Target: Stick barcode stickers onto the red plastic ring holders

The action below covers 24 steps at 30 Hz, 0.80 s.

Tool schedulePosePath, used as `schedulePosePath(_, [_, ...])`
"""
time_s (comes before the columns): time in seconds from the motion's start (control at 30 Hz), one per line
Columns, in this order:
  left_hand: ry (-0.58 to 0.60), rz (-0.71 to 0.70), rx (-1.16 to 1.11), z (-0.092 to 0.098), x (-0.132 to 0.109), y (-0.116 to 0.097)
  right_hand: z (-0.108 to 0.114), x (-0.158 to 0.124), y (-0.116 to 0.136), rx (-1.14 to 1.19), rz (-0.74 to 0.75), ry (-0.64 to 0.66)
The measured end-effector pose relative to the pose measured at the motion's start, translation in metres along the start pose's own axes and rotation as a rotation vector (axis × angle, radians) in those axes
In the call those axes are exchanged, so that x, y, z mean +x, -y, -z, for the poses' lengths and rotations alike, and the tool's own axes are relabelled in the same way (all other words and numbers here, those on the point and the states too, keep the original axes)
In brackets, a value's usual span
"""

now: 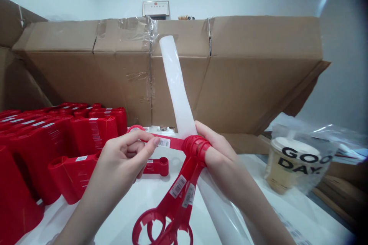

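My right hand [214, 147] is wrapped round a long white tube [176, 88] that slants up and away from me. Several red plastic handles [178, 191] hang by their rings from the tube just in front of that hand, each with a white barcode label. My left hand [123, 160] pinches the ring end of one more red handle [165, 142], which lies sideways and reaches the stacked rings on the tube. Another red handle [156, 167] lies flat on the white table [138, 206] under my left hand.
Stacks of red plastic parts [57, 134] fill the left of the table. A large taped cardboard box [230, 72] stands behind. A lidded paper cup in a clear plastic bag [293, 164] sits at the right near the table edge.
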<state>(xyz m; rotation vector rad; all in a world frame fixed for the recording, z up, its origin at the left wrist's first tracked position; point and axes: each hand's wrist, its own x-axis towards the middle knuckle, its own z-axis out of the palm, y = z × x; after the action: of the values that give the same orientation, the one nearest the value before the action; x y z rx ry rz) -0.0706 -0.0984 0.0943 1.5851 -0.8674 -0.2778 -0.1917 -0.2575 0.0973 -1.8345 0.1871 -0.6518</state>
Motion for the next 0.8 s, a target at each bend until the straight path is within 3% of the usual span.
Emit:
schedulePosePath(0.3, [-0.052,-0.035,0.018,-0.001,0.001,0.002,0.0,0.001,-0.001,-0.027,-0.008,-0.021])
schedulePosePath(0.8, [-0.04,-0.059,0.054,-0.003,0.005,0.011,-0.003,-0.002,0.004,-0.018,0.001,-0.009])
